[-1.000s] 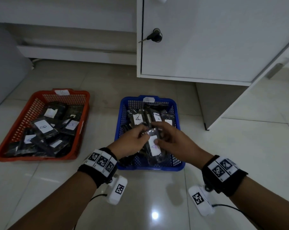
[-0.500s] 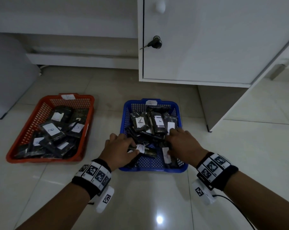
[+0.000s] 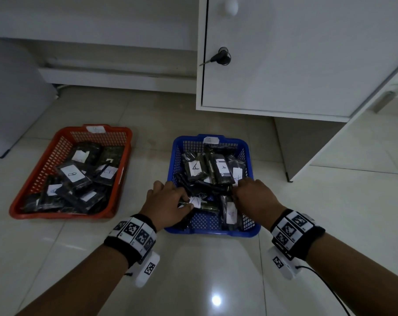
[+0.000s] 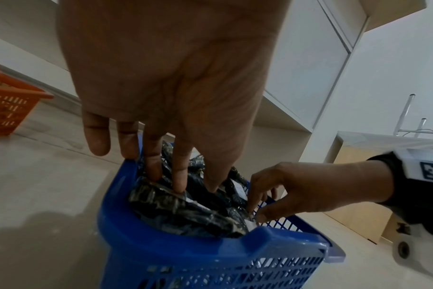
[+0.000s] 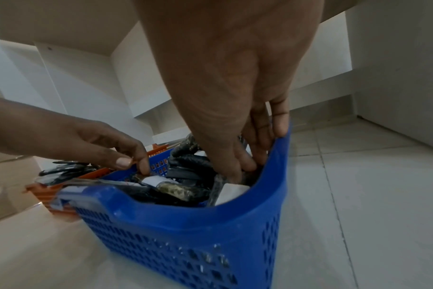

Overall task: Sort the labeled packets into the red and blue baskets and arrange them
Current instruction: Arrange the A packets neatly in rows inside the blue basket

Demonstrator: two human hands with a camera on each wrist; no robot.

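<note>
Both hands are down in the blue basket (image 3: 213,232) on the floor. From the head view I see my left hand (image 3: 168,205) at the basket's near left corner, pinching a dark packet (image 3: 194,201) with a white label, and my right hand (image 3: 254,199) at the right wall, knuckles up. Only the wrist views show the fingers: the left wrist view has my left fingers (image 4: 179,176) reaching down onto the packets, and the right wrist view has my right fingers (image 5: 257,144) tucked among packets just inside that wall, though whether they hold one I cannot tell. Left of the blue basket stands the red basket (image 3: 63,215), also filled with labeled packets. Behind the blue basket stands a white cabinet (image 3: 296,55).
</note>
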